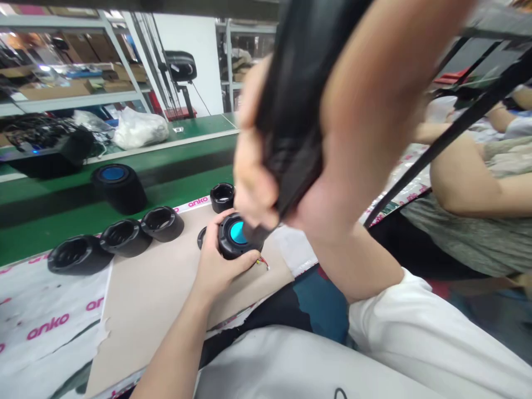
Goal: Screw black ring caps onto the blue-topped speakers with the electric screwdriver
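Observation:
My left hand (218, 266) is closed around a round black speaker part (228, 246) with a shiny blue disc in its face. It holds this part down on a sheet of brown cardboard (149, 310). Thin coloured wires (262, 261) stick out beside my left thumb. My right hand (344, 166), smeared by motion, is wrapped around a black electric screwdriver (297, 94) that points down. The tool's lower end reaches the right edge of the speaker part; its tip is blurred. A black ring (201, 237) shows partly behind my left fingers.
Several hollow black housings (124, 238) stand along the cardboard's far edge. Behind them, a black cylinder with a blue top (120, 188) stands on the green conveyor (199, 155). Farther off lie a white plastic bag (139, 128) and tangled cables (41, 136). At right is another person's arm (469, 172).

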Demonstrator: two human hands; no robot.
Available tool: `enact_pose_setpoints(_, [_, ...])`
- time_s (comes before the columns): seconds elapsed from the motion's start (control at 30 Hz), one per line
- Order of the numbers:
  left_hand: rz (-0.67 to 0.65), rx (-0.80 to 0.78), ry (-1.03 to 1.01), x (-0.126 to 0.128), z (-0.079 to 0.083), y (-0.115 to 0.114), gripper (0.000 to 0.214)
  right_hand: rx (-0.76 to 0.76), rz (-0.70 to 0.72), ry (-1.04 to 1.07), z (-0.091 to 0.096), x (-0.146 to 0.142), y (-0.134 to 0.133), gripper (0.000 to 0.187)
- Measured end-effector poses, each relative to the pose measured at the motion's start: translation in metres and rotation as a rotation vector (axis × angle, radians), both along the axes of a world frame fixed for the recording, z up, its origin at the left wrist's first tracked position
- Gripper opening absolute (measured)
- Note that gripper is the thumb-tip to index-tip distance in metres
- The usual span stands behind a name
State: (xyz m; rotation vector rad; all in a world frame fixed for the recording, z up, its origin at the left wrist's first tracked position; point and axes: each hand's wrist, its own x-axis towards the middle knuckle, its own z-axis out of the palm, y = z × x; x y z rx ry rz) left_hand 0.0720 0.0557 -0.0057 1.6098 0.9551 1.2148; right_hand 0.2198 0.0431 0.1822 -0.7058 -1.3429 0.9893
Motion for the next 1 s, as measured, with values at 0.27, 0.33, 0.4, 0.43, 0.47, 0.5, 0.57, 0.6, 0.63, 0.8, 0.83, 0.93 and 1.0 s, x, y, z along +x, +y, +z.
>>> enact_pose_setpoints(0.27, [-0.027,0.044,-0.057,-0.001,-0.004,0.000,0.087,0.179,-0.414,0.178,-0.077,0.047,0.066,0.059])
enact_pose_setpoints(0.33, [-0.030,0.049,-0.066,0.000,-0.003,0.000,0.087,0.167,-0.406,0.161,-0.094,0.050,0.073,0.057])
enact_pose_setpoints(0.4, [-0.033,0.047,-0.073,0.001,-0.002,0.000,0.088,0.154,-0.370,0.158,-0.102,0.050,0.075,0.054])
enact_pose_setpoints(0.43, [-0.033,0.046,-0.071,0.001,-0.002,0.000,0.088,0.143,-0.356,0.159,-0.104,0.050,0.075,0.053])
enact_pose_setpoints(0.47, [-0.032,0.048,-0.067,0.001,-0.001,0.000,0.088,0.130,-0.348,0.161,-0.105,0.050,0.074,0.053])
enact_pose_setpoints(0.5, [-0.031,0.052,-0.064,0.002,-0.001,0.000,0.088,0.116,-0.343,0.160,-0.105,0.049,0.073,0.053])
enact_pose_setpoints(0.57, [-0.035,0.064,-0.065,0.002,-0.001,0.000,0.088,0.095,-0.343,0.149,-0.105,0.049,0.072,0.054])
enact_pose_setpoints(0.6, [-0.038,0.068,-0.070,0.002,-0.001,0.000,0.088,0.090,-0.348,0.145,-0.105,0.049,0.072,0.054])
enact_pose_setpoints(0.63, [-0.042,0.070,-0.074,0.002,-0.002,0.000,0.088,0.087,-0.349,0.143,-0.106,0.050,0.072,0.053])
enact_pose_setpoints(0.8, [-0.034,0.060,-0.062,0.001,-0.002,-0.001,0.089,0.044,-0.224,0.148,-0.107,0.054,0.065,0.051])
enact_pose_setpoints(0.83, [-0.033,0.057,-0.060,0.001,-0.002,-0.001,0.090,0.048,-0.214,0.174,-0.101,0.055,0.061,0.050])
enact_pose_setpoints(0.93, [-0.035,0.043,-0.067,0.000,-0.002,-0.002,0.090,0.146,-0.284,0.285,-0.067,0.055,0.046,0.048])
enact_pose_setpoints(1.0, [-0.045,0.035,-0.073,0.001,-0.002,-0.002,0.090,0.231,-0.273,0.306,-0.037,0.051,0.035,0.046])
